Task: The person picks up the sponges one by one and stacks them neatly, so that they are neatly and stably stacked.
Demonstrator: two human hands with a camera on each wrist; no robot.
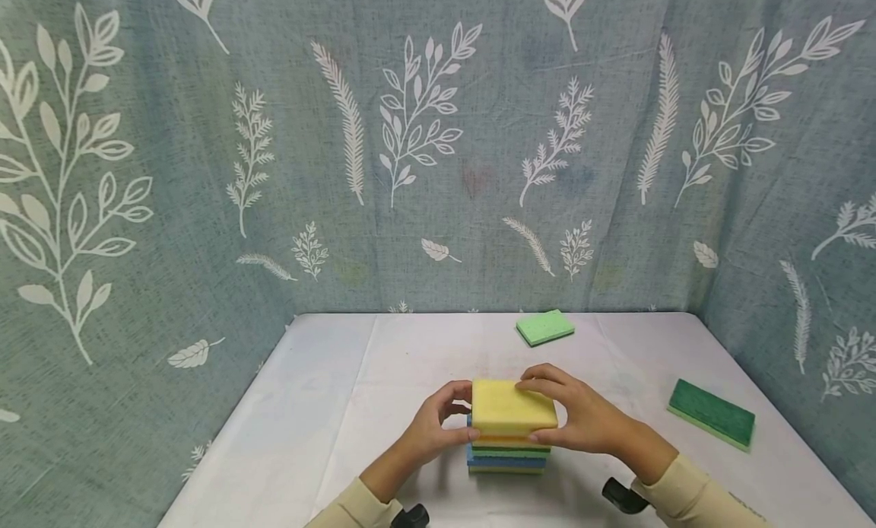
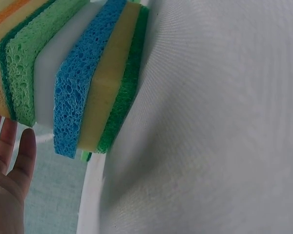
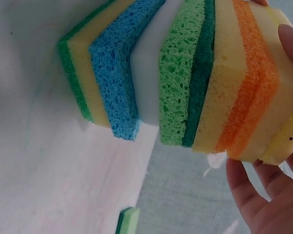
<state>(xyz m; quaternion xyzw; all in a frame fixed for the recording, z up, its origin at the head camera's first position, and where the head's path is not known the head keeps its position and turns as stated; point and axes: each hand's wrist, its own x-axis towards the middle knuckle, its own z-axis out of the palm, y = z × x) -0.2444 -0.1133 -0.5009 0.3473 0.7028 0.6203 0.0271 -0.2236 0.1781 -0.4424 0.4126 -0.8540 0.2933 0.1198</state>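
A stack of several sponges stands on the table in front of me, topped by a yellow sponge [image 1: 513,406]. My left hand [image 1: 434,427] holds the left side of the yellow sponge, thumb near its front corner and fingers farther back. On the right side my right hand [image 1: 590,415] grips it, thumb low in front and fingers over the top edge. Below come an orange layer [image 3: 249,83], a light green sponge [image 3: 173,87] with a dark green face, a white layer [image 3: 146,92], a blue sponge [image 2: 75,92] and a yellow-and-green sponge [image 2: 107,97] at the bottom.
Behind the stack, a light green sponge [image 1: 545,327] lies near the back edge of the white table [image 1: 328,406]. Another sponge with a dark green top [image 1: 712,412] lies at the right. A leaf-patterned curtain [image 1: 472,269] borders the table at the back and sides.
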